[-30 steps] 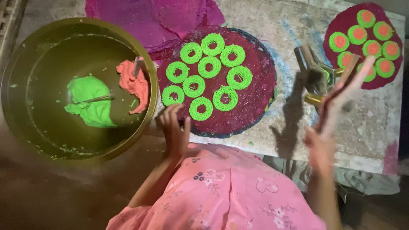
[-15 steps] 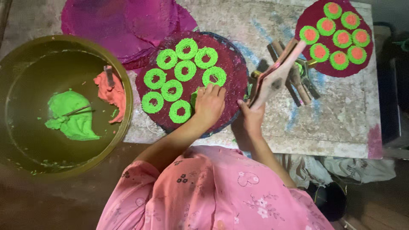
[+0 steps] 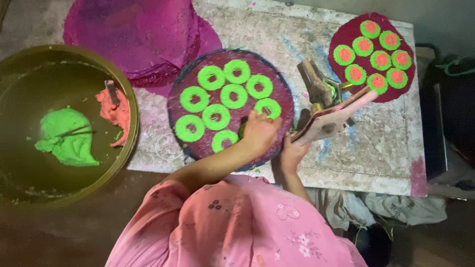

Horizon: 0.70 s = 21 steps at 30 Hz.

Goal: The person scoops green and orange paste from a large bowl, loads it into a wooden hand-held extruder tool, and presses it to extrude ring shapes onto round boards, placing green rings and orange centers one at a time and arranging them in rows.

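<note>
My left hand lies on the near right part of a round dark red mat that carries several green dough rings. Its fingers curl over one ring, and a bit of green shows at the hand's left edge. My right hand is at the table's front edge, gripping the long wooden handle of a metal and wood press. The handle slants up to the right.
A big brass bowl at left holds green dough and orange dough. Magenta mats are stacked at the back. A second dark red mat with green-and-orange rings lies at the back right of the stone table.
My right hand came in from the right and took the press handle. My left hand moved from the mat's near edge onto a ring at its right side.
</note>
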Available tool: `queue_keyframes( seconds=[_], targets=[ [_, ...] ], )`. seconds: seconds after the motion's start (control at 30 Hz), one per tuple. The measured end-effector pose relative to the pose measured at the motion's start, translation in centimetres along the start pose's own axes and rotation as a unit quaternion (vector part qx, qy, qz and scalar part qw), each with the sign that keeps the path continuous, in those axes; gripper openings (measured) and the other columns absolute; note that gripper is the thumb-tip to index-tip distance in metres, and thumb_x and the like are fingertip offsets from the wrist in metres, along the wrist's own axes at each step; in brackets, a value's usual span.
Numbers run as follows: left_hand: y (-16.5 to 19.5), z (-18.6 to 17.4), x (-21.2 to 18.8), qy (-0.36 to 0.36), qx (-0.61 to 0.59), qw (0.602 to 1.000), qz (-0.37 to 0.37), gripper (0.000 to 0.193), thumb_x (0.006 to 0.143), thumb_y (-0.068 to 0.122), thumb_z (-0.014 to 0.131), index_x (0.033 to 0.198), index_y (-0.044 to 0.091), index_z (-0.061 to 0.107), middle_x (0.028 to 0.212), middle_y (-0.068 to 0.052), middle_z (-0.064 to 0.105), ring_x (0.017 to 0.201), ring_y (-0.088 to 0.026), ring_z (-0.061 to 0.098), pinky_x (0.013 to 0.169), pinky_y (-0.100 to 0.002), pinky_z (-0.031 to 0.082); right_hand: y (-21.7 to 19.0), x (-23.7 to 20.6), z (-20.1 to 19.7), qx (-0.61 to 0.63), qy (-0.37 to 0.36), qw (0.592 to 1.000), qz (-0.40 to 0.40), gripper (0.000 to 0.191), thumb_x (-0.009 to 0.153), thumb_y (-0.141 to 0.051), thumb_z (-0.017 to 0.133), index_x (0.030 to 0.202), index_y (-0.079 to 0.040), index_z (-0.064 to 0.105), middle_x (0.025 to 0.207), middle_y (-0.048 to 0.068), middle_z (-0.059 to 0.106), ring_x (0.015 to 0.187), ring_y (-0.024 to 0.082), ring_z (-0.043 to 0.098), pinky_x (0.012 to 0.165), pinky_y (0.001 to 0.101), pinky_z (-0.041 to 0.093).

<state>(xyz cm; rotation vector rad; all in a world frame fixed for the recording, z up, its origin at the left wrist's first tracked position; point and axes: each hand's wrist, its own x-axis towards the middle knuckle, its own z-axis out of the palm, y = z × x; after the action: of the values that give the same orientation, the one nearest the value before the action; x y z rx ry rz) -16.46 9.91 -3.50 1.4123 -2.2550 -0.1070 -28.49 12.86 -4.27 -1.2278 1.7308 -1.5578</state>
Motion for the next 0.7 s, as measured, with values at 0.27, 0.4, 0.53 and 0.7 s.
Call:
queue_keyframes(
  seconds=[0.27,0.4,0.53,0.7],
  targets=[
    [-2.9,-5.9,-1.7,0.055,-0.143,0.985,-0.083,0.038,0.088,0.037,0.073,0.121,0.017,0.068,0.113,-0.008,0.073,0.105,-0.026,0.067,0.098,-0.049,0.038,3.6,1.4,-6.7,-0.107,0.008,0.969,-0.221,0.077,0.11,-0.034,0.071,0.155,0.012,0.029,0.153,0.035,0.041,0.142,0.046,0.042,0.118,0.0562,0.029],
    [-10.7,-12.8,-2.9,0.161,-0.425,0.849,-0.271,0.046,0.093,0.031,0.07,0.133,0.012,0.061,0.13,-0.005,0.068,0.122,-0.023,0.066,0.105,-0.043,0.055,2.5,3.0,-9.4,-0.098,-0.252,0.963,-0.013,0.067,0.1,-0.057,0.045,0.116,0.005,0.065,0.082,0.019,0.067,0.071,0.025,0.068,0.069,0.0368,0.055],
    [-12.4,-14.8,-2.9,0.151,-0.756,0.629,-0.102,0.064,0.103,0.032,0.068,0.155,0.005,0.041,0.152,-0.008,0.057,0.146,-0.023,0.052,0.127,-0.04,0.038,-1.2,4.2,-5.5,0.136,-0.566,0.793,0.182,0.067,0.108,-0.062,0.042,0.121,0.003,0.053,0.084,0.008,0.058,0.066,0.015,0.057,0.057,0.0299,0.048],
    [-11.9,-13.3,-2.7,0.171,-0.906,0.37,-0.116,0.05,0.106,0.037,0.063,0.146,0.008,0.056,0.098,0.001,0.06,0.104,-0.016,0.061,0.112,-0.039,0.048,-7.8,6.0,1.2,0.004,-0.672,0.615,0.413,0.063,0.095,-0.056,0.034,0.121,-0.006,0.062,0.082,0.009,0.068,0.066,0.02,0.066,0.061,0.0348,0.056]
  ],
)
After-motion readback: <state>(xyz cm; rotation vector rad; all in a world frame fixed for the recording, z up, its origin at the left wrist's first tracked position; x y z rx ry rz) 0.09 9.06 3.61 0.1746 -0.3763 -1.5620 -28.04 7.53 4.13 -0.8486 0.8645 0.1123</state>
